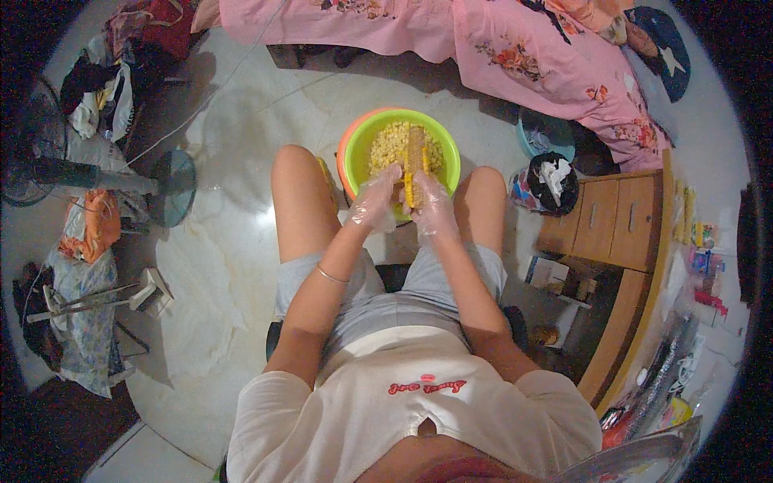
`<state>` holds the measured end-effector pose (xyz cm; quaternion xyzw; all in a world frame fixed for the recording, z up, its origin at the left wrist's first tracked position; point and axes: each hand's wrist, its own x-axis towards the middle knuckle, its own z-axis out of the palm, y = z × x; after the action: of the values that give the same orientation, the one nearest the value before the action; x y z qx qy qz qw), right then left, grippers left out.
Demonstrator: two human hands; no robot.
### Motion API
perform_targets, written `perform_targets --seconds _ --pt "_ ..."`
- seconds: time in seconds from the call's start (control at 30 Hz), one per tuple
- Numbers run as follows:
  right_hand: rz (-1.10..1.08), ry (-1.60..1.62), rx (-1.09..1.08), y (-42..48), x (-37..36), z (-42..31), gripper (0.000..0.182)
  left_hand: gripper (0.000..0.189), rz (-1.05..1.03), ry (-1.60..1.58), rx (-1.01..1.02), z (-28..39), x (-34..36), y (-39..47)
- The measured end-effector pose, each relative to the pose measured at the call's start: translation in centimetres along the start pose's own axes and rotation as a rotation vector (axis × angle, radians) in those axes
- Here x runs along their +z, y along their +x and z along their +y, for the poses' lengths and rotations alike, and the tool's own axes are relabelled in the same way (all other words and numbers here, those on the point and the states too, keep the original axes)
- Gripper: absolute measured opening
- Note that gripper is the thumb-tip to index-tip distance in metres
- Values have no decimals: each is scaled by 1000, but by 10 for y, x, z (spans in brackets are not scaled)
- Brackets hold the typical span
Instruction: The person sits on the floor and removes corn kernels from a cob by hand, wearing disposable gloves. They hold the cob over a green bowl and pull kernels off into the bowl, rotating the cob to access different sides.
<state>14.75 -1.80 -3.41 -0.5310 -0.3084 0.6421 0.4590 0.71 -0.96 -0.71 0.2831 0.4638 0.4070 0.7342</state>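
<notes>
A partly stripped corn cob [415, 148] is held upright over a lime-green plastic basin [452, 142]. Bare cob shows over much of its length, and rows of yellow kernels remain along the sides. My right hand [435, 206], in a clear disposable glove, grips its lower end. Also gloved, my left hand [375, 198] has its thumb and fingers against the cob's left side; some fingertips are hidden. Loose corn kernels [386, 143] lie heaped in the basin. An orange basin [344, 158] shows its edge beneath the green one, between my knees.
A standing fan [172, 187] is on the tiled floor at left, near a folding stool [151, 293]. Ahead hangs a pink floral bedspread [410, 30]. At right are a lined waste bin [546, 187], a teal tub [531, 136] and a wooden desk with drawers [631, 211].
</notes>
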Motion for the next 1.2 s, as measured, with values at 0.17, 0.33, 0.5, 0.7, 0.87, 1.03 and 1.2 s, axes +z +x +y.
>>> perform_targets --seconds 0.17,0.33,0.5,0.7,0.87,1.03,1.2 --pt "-108 303 229 -11 3 -39 29 77 -139 130 60 -9 -15 9" --pt "-116 403 316 -14 14 -41 29 81 -182 -78 14 -33 -24 24" --pt "-92 373 314 -13 20 -37 28 86 -235 -187 -68 -19 -17 16" --pt "-37 345 324 -9 23 -25 30 84 -193 -222 -50 -15 -15 8" --pt "-88 350 330 -2 8 -8 30 85 -147 -310 -52 -9 -3 1" --pt "-136 292 255 -10 11 -17 31 84 -71 -239 -80 -8 1 -2" --pt "-50 278 260 -9 17 -18 32 81 -30 -169 -49 -16 3 1"
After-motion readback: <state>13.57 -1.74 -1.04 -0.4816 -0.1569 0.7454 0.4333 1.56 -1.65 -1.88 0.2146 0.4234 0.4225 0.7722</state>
